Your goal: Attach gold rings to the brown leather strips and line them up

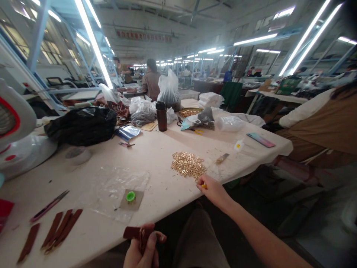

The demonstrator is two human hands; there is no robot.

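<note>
My left hand (143, 247) is closed on a brown leather strap (132, 233) at the table's front edge, with a bit of gold metal at the strap. My right hand (205, 185) is pinched at the near edge of a pile of gold metal rings (188, 164); a small yellow piece shows between its fingers. Several brown strips (60, 229) lie at the front left, some with gold metal at their lower ends. A green round cap (130, 196) sits on a small grey square, on clear plastic left of the pile.
Pink-handled tweezers (49, 206) lie left. Behind stand a dark bottle (161, 116) and a black bag (82, 124). A phone (260, 140), a small white bottle (239, 145) and a brush-like piece (222, 159) lie right. A person in brown (326, 119) is at the right.
</note>
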